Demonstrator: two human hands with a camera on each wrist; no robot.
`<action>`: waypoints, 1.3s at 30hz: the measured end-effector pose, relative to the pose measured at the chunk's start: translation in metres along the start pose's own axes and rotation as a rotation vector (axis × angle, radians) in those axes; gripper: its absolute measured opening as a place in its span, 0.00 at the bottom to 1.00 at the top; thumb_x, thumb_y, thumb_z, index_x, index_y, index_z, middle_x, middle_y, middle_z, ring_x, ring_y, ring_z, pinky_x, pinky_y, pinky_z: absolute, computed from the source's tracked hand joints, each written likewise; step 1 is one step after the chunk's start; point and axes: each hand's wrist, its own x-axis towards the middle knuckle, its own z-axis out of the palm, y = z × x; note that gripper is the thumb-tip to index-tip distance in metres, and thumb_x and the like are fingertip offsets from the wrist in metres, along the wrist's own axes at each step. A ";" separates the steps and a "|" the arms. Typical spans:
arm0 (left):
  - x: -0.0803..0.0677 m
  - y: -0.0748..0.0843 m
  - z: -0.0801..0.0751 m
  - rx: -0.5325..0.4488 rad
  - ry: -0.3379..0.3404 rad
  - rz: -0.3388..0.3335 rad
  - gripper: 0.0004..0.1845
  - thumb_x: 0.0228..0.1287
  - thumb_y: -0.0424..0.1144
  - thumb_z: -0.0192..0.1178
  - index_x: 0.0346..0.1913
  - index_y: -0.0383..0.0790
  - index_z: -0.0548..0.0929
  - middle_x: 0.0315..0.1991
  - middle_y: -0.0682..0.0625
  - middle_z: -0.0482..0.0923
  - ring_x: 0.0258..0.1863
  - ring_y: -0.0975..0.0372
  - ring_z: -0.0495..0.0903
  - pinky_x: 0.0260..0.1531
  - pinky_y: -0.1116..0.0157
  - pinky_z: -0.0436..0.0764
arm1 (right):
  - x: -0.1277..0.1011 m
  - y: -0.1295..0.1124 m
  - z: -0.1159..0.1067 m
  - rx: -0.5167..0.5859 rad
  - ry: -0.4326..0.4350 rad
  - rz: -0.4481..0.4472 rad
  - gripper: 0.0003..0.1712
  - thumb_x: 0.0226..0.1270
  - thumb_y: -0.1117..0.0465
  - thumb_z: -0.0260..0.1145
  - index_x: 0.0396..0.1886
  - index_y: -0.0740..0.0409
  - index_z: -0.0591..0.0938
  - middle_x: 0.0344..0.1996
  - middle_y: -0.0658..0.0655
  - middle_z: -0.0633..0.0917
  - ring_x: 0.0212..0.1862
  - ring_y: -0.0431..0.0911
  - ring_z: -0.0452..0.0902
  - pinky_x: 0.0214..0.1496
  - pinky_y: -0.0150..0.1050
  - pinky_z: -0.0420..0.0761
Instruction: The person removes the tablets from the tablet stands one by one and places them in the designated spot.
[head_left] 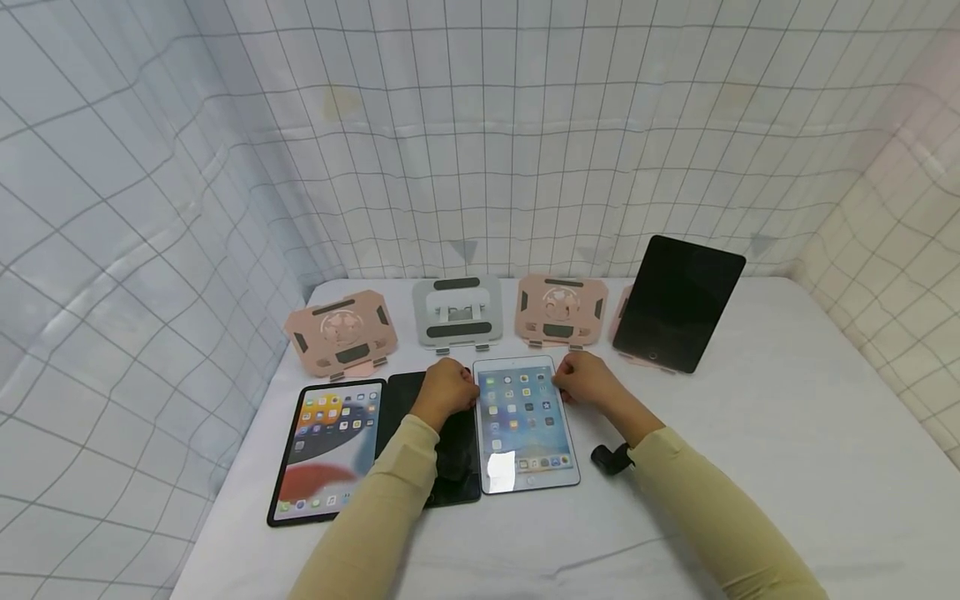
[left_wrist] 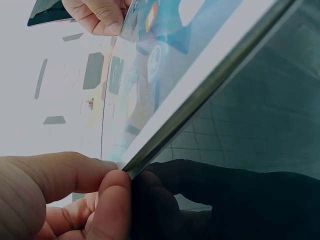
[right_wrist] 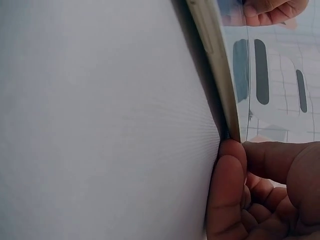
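Observation:
A white-framed tablet (head_left: pixel 522 433) lies on the white-covered table with its home screen lit. My left hand (head_left: pixel 446 392) pinches its left edge near the top, over the dark tablet (head_left: pixel 457 492) beside it. At the opposite edge, my right hand (head_left: pixel 588 382) grips between thumb and fingers. The left wrist view has the left thumb (left_wrist: pixel 70 175) and forefinger meeting at the tablet's rim (left_wrist: pixel 185 110). In the right wrist view, right fingertips (right_wrist: pixel 231 155) are tucked at the tablet's side (right_wrist: pixel 220 65), thumb on top.
A lit black-framed tablet (head_left: pixel 330 450) lies at the left. Behind stand pink stands (head_left: pixel 341 333) (head_left: pixel 561 310) and a grey stand (head_left: pixel 457 310). A dark-screened tablet (head_left: pixel 678 304) leans on another pink stand at the back right. White gridded curtains (head_left: pixel 517 150) surround the table.

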 end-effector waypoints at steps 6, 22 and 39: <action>0.002 0.001 0.000 -0.038 -0.013 -0.033 0.14 0.57 0.26 0.63 0.16 0.38 0.76 0.15 0.50 0.77 0.16 0.62 0.76 0.19 0.69 0.75 | 0.000 0.005 -0.004 0.036 0.004 0.009 0.06 0.71 0.62 0.62 0.35 0.61 0.80 0.28 0.56 0.81 0.29 0.45 0.77 0.29 0.33 0.77; 0.005 -0.003 -0.003 -0.232 -0.152 -0.098 0.05 0.65 0.33 0.65 0.39 0.33 0.82 0.34 0.43 0.80 0.31 0.58 0.81 0.33 0.64 0.85 | -0.009 0.011 -0.010 0.138 -0.032 -0.012 0.06 0.71 0.64 0.61 0.41 0.64 0.80 0.31 0.57 0.82 0.32 0.46 0.78 0.33 0.34 0.80; 0.016 0.030 0.010 -0.250 -0.384 0.072 0.12 0.68 0.41 0.64 0.48 0.37 0.81 0.40 0.47 0.81 0.39 0.57 0.82 0.40 0.62 0.84 | -0.044 0.031 -0.042 0.114 -0.022 -0.148 0.16 0.75 0.55 0.60 0.53 0.61 0.80 0.44 0.58 0.83 0.42 0.51 0.81 0.48 0.45 0.83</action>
